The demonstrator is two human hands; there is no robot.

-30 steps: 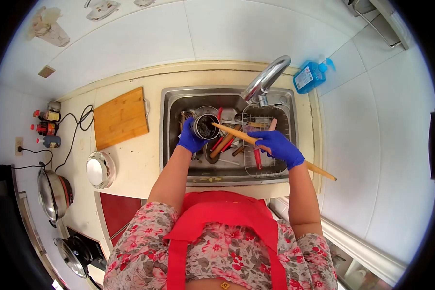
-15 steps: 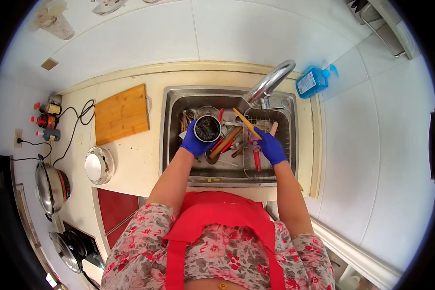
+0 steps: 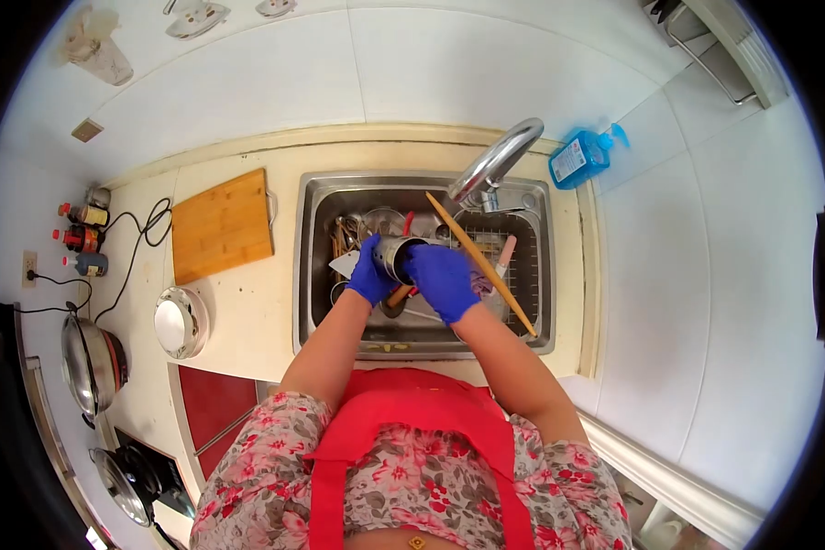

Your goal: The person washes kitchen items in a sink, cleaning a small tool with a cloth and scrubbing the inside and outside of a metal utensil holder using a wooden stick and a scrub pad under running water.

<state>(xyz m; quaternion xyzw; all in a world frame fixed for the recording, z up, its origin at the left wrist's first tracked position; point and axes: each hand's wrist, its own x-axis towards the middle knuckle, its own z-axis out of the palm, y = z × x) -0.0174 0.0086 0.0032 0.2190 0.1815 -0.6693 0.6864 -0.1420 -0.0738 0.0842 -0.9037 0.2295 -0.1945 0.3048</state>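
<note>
My left hand [image 3: 368,273], in a blue glove, holds a round metal container [image 3: 392,257] tilted over the sink [image 3: 431,352]. My right hand [image 3: 442,280], also gloved in blue, is at the container's mouth, its fingertips hidden at or inside the rim; what they hold cannot be made out. A long wooden rolling pin [image 3: 482,264] lies slanted across the right part of the sink, free of my hands. Beneath it is a wire rack [image 3: 525,275] with a pink-handled tool [image 3: 506,253]. Several utensils lie in the sink around the container.
The chrome faucet [image 3: 504,158] arches over the sink's back edge. A blue soap bottle [image 3: 581,159] stands at the back right. Left of the sink are a wooden cutting board [image 3: 222,225], a round white lidded container [image 3: 180,323], a black cord [image 3: 139,240] and a pot [image 3: 92,363].
The rolling pin has left my right hand and now lies across the sink. My right hand has moved left to the metal container, which has turned so its mouth faces right.
</note>
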